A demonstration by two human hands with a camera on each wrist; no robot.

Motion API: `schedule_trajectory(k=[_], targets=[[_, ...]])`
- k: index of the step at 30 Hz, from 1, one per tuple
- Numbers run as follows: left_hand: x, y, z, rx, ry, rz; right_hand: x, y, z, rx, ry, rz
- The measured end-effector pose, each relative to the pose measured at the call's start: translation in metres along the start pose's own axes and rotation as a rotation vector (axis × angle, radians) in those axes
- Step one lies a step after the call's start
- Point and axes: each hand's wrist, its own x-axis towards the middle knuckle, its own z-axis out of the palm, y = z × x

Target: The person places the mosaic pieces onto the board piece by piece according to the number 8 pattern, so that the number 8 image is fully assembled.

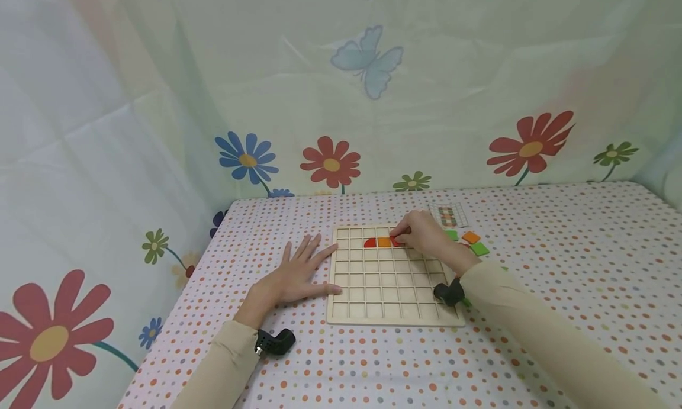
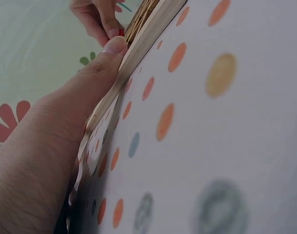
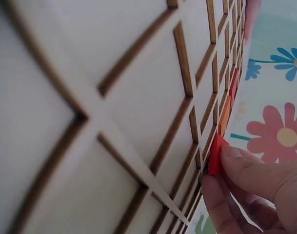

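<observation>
A: What is seen nearest, at the left hand [image 1: 292,280]?

B: It is laid flat on the dotted tablecloth [image 1: 341,361], fingers straight and spread; nothing is held. In the left wrist view its thumb [image 2: 109,53] is pressed against the side edge of the pale wooden grid board [image 1: 387,277], so the board is steadied.

A: And farther on, at the right hand [image 1: 423,234]?

B: A small flat red tile [image 3: 215,155] is pinched between thumb and fingertips [image 3: 246,163] and is held tilted at the wall of a cell in the board's second row from the far edge. A red quarter-round tile [image 1: 370,242] and an orange square tile [image 1: 384,242] are already seated in the cells just beside it.

A: How is the pinched tile judged to handle?

B: It is judged light, thin and stiff, with smooth faces that may slip. Hold is best taken at its edges, so the underside is left free to drop into the cell.

A: Beyond the board?

B: Loose green and orange tiles [image 1: 471,238] and a small pattern card [image 1: 449,215] are seen lying near the far right corner.
</observation>
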Motion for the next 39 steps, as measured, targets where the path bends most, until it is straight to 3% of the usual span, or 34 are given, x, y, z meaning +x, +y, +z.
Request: schedule_trajectory(k=[9,29,35,39], targets=[[0.0,0.001,0.0,0.003,0.003,0.0,0.001,-0.005,-0.003,-0.048,-0.025,0.022],[0.001,0.002,-0.001,0.002,0.008,0.004,0.0,0.004,-0.007,0.006,-0.041,0.008],[0.0,0.003,0.0,-0.002,0.002,0.006,-0.012,0.007,-0.01,0.02,-0.053,-0.047],[0.0,0.003,0.0,0.001,0.007,0.004,-0.035,0.004,-0.019,0.029,-0.057,-0.102]])
